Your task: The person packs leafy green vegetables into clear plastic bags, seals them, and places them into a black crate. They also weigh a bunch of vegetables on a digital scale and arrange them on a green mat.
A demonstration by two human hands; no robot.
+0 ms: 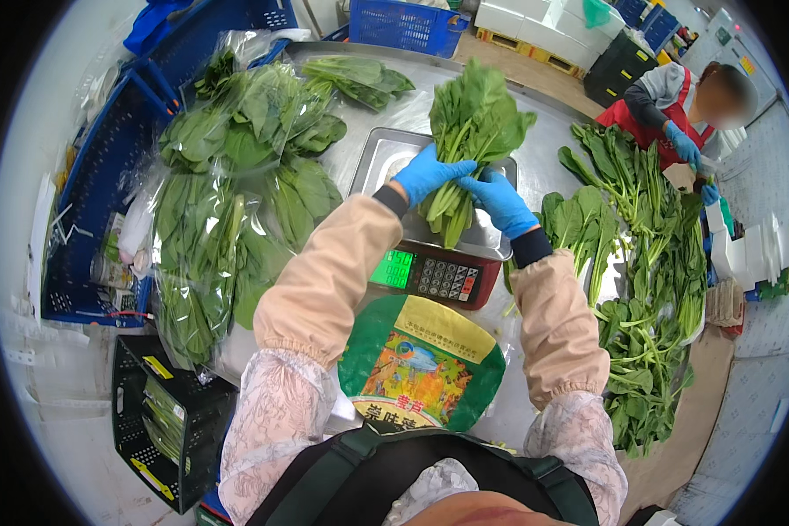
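Both of my blue-gloved hands are closed around one bunch of leafy greens (477, 118), its leaves pointing away from me and its pale stems towards me. My left hand (430, 174) grips the stems from the left, its thumb reaching across them. From the right, my right hand (500, 200) clasps the same stems. Beneath the bunch is the steel tray (371, 154) of a digital scale; whether the stems touch it I cannot tell. The scale's red-brown front holds a lit green display (392, 268) and a keypad (447, 279).
Bagged greens (204, 250) are piled to the left, loose greens (651, 263) to the right. A printed green and yellow bag (427, 361) lies before me. Blue crates (92, 197) and a black crate (171, 421) stand at left. A co-worker (657, 112) in blue gloves works at far right.
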